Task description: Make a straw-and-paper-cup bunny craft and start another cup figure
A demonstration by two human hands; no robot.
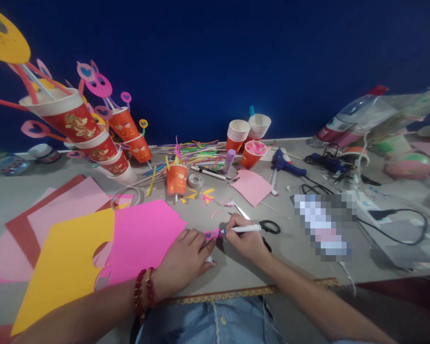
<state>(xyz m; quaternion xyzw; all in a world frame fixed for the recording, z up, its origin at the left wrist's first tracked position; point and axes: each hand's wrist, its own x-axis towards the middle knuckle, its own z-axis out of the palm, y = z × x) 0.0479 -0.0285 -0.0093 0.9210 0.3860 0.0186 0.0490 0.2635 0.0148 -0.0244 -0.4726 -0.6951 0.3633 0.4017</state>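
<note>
pink paper discs (212, 234): two small rounds with blue hearts, side by side on the table (268, 267), between the hands
marker (247, 229): white, lying almost level, its blue tip at the right-hand disc – whether it touches, i cannot tell
right hand (244, 239): fingers closed around the marker near its tip
left hand (186, 253): palm down, fingers together and slightly bent, fingertips at the discs' near edge; a small white piece (209, 259) shows by the thumb – gripped or not, i cannot tell
scissors (270, 226): black-handled, just beyond the right hand, partly behind it
bright pink sheet (143, 239): left of the discs, beside the yellow sheet (62, 258)
orange cup (177, 179): beyond the discs, near paper scraps (208, 195)
glue gun (290, 165): blue, farther back, to the right
</note>
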